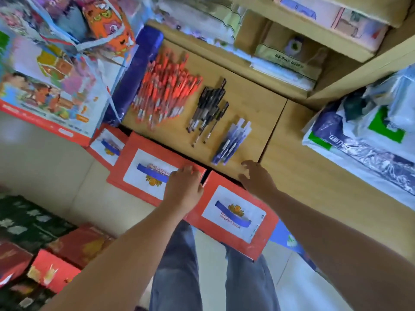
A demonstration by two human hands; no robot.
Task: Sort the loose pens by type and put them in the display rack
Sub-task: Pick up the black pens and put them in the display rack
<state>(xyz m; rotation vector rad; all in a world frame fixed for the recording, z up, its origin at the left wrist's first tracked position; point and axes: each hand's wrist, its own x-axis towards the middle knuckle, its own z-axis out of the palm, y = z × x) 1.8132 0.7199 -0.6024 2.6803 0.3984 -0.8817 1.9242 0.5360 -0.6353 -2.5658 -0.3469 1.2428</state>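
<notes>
While both bare forearms reach forward over the jeans (179,265), the left hand (185,184) lies palm down on the right corner of the middle box (132,158); its fingers are near straight and a little spread, the tips at the box's far edge, and it grips nothing. The right hand (257,178) hangs palm down at the front edge of the worktop (253,104), close to its right front corner; its fingers are loosely curled and apart, and it holds nothing; whether the fingertips touch the wood cannot be told.

Pens lie on the worktop in three separate heaps, sorted by colour:
- red pens (166,90): one large heap by the left edge; far too many and too blurred to count;
- black pens (210,104): one smaller heap in the middle, clear of the red heap; roughly a dozen, exact count not readable;
- blue pens (231,142): one small bundle near the right front corner, just beyond the right hand's fingertips and not touching them; several, count not readable.

Boxes (267,234) with red borders and white labels: three, in a row below the front edge; more red boxes, blurred, stand at lower left. One dark blue packet (139,75) lies along the left edge, beside the red heap. Plastic bags (359,140) sit on the surface to the right.
</notes>
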